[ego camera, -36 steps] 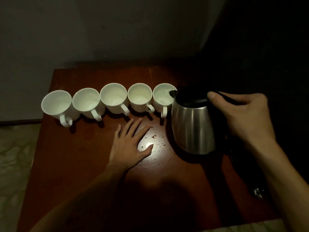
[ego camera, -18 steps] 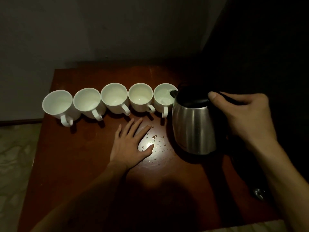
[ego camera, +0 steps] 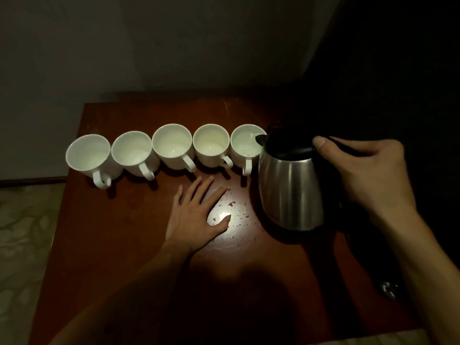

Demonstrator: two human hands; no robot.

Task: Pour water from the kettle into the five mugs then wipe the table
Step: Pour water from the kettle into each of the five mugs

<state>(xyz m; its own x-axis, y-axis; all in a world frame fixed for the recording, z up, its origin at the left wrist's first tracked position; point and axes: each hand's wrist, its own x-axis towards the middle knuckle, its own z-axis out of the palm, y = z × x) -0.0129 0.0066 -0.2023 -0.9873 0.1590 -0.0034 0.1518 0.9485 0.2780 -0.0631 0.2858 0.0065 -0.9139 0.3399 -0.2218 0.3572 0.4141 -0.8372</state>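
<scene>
Kettle (ego camera: 291,188) unchanged over the last second, spout at rightmost mug (ego camera: 246,145). Right hand (ego camera: 368,170) grips its handle; left hand (ego camera: 196,215) flat, fingers straight, on worktop (ego camera: 119,232). Likely still mug one.

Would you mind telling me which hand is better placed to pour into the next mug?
The right hand: it grips the kettle, its spout over the rightmost mug. The left hand lies flat on the table.

Left hand (ego camera: 196,215): lay flat, palm down, fingers straight and slightly spread, forearm reaching in from the near edge. Right hand (ego camera: 368,175): fingers curled round a handle, thumb extended on top, forearm entering from the right.
</scene>
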